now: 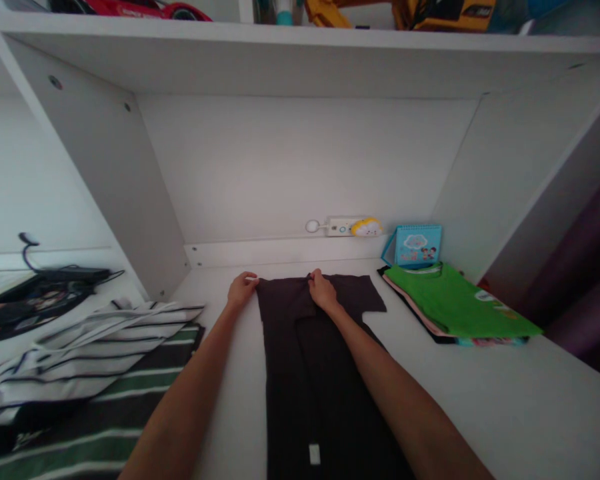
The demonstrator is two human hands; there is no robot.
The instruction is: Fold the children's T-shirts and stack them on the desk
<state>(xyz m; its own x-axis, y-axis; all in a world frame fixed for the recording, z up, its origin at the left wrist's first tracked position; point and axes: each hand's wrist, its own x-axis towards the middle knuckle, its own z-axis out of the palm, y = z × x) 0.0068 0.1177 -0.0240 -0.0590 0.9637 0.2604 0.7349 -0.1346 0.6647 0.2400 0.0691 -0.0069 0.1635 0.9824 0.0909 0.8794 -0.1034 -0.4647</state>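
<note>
A dark T-shirt [325, 380] lies spread on the white desktop, its left part folded over toward the middle. A small white label [315, 455] shows near its lower end. My left hand [243, 289] pinches the upper left corner of the shirt between thumb and fingers. At the middle of the top edge, by the collar, my right hand [322, 291] is closed on the cloth. One short sleeve [365, 295] sticks out flat to the right of it.
Right of the shirt sits a stack of folded clothes with a green shirt [460, 303] on top, a blue desk calendar [417, 245] behind it. Striped garments [105, 360] lie at the left. A power strip [340, 227] is on the back wall; a shelf [300, 60] overhangs.
</note>
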